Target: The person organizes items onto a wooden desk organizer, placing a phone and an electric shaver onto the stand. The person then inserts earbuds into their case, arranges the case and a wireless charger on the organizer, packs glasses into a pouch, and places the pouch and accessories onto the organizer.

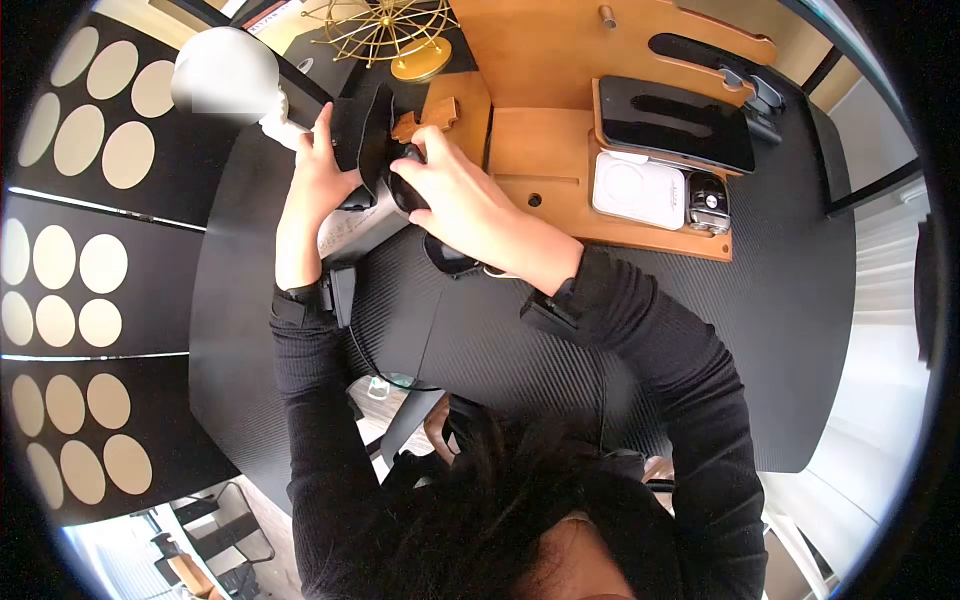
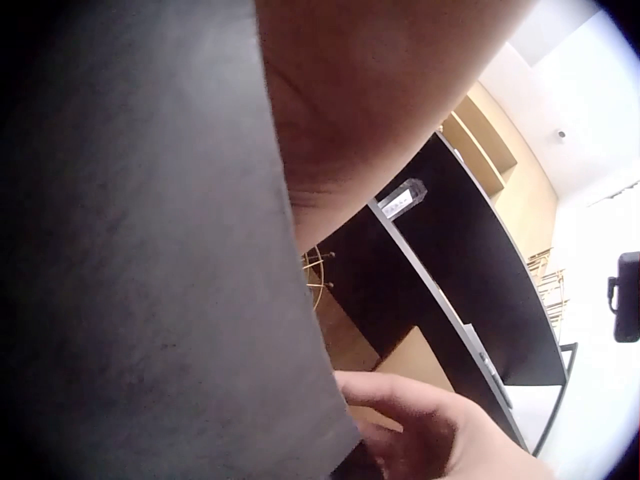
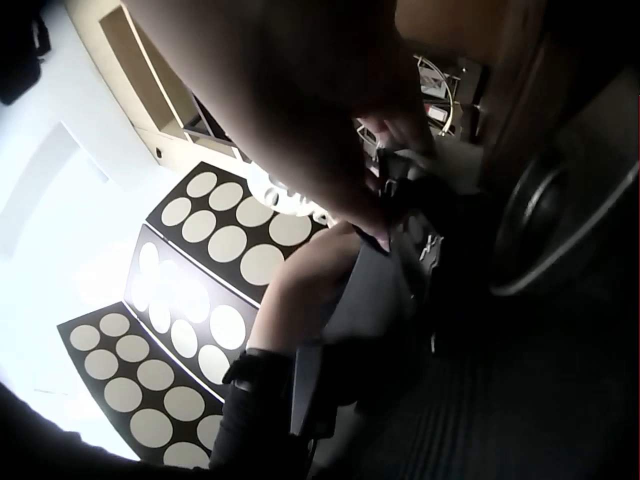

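My left hand (image 1: 312,190) grips a black case with a raised flap (image 1: 376,140) at the desk's far left, its thumb across the near side. Close beside it, my right hand (image 1: 440,190) pinches a dark rounded object (image 1: 404,180), whose kind I cannot tell. Beneath both hands lies a pale grey box-like thing with writing (image 1: 360,228). Under the right forearm sits another dark rounded thing (image 1: 450,258), partly hidden. In the left wrist view a large grey surface (image 2: 160,240) covers much of the picture, with bent fingers (image 2: 410,400) at its lower edge.
A wooden organizer (image 1: 540,140) bears a phone (image 1: 675,120), a white case (image 1: 640,190) and a small black-and-silver device (image 1: 708,203). A gold wheel ornament (image 1: 388,22) and a white round-headed figure (image 1: 225,75) stand behind the hands. Dotted black panels (image 1: 165,215) border the desk's left.
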`<control>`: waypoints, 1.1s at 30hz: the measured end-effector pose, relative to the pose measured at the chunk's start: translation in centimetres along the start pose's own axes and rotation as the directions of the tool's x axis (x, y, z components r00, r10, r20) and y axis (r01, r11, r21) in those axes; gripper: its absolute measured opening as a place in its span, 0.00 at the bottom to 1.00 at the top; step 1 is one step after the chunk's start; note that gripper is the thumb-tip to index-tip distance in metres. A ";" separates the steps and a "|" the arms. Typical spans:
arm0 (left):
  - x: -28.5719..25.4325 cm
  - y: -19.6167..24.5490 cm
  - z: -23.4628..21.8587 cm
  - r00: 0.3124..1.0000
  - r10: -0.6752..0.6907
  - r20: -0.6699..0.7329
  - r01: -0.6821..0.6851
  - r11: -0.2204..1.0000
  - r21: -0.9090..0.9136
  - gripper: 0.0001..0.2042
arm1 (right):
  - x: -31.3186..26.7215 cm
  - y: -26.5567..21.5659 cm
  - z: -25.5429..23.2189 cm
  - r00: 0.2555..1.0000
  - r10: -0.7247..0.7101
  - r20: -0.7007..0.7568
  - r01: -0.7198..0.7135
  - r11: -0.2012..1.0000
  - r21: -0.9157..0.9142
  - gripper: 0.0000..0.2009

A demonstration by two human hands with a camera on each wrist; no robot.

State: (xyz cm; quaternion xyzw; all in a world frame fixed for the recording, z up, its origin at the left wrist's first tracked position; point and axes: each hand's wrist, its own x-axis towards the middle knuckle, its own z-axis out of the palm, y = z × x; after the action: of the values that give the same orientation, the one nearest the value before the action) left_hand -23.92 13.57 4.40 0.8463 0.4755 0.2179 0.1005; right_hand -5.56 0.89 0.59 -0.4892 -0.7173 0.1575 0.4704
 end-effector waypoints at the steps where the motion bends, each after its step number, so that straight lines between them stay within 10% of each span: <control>1: 0.0 -0.1 0.1 1.000 -0.007 0.001 0.007 1.000 0.017 0.48 | 0.3 0.1 -0.3 0.998 -0.025 -0.060 0.029 0.997 0.073 0.20; 8: 1.3 -1.7 -0.7 0.943 0.078 -0.325 -0.083 0.997 -0.004 0.38 | 2.9 -3.3 -4.9 0.953 -0.111 -0.281 0.194 0.938 0.288 0.30; 9: 1.6 -2.3 -0.4 0.979 -0.146 -0.145 0.007 0.727 -0.686 0.32 | 3.0 -4.5 -6.0 0.949 -0.151 -0.277 0.245 0.906 0.346 0.30; 10: 2.0 -2.6 -0.5 0.973 -0.182 0.142 0.157 0.070 -0.985 0.27 | 2.8 -5.9 -6.6 0.977 -0.093 -0.194 0.186 0.816 0.548 0.29; 13: -8.4 2.4 -1.1 0.984 -0.174 0.033 0.062 0.160 -0.985 0.27 | 1.8 -9.8 -7.4 0.980 -0.200 -0.021 0.130 0.550 0.825 0.28; 14: -12.1 3.2 -1.9 0.985 -0.174 -0.008 0.028 0.202 -0.979 0.27 | 1.3 -10.3 -7.1 0.970 -0.233 -0.063 0.206 0.658 0.724 0.29; 17: -2.2 6.7 0.1 0.978 -0.164 -0.125 -0.068 0.316 -0.946 0.27 | 1.2 -9.9 -7.2 0.937 -0.264 -0.230 0.339 0.851 0.401 0.27; 20: -5.0 10.5 0.3 0.961 -0.130 -0.244 -0.169 0.423 -0.890 0.26 | 1.7 -7.4 -8.3 0.879 -0.248 -0.407 0.351 0.915 0.199 0.20; 24: -5.4 13.8 1.0 0.915 -0.295 -0.274 -0.191 0.281 -0.941 0.21 | 1.4 -5.8 -12.1 0.803 -0.291 -0.520 0.291 0.953 -0.085 0.30; 30: -5.2 15.7 2.7 0.933 -0.103 -0.346 -0.311 0.257 -0.915 0.26 | 2.0 -4.3 -15.9 0.595 -0.413 -0.690 0.371 0.902 -0.219 0.32; 33: -5.2 15.8 3.2 0.928 -0.048 -0.369 -0.319 0.409 -0.855 0.27 | 1.1 -4.5 -18.2 0.731 -0.333 -0.596 0.257 0.943 -0.212 0.29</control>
State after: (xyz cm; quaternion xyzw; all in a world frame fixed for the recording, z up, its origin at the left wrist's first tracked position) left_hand -12.77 0.98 6.10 0.6435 0.2208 0.5875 0.4383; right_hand 6.93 -4.55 13.49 -0.4192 -0.5972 -0.1317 0.6710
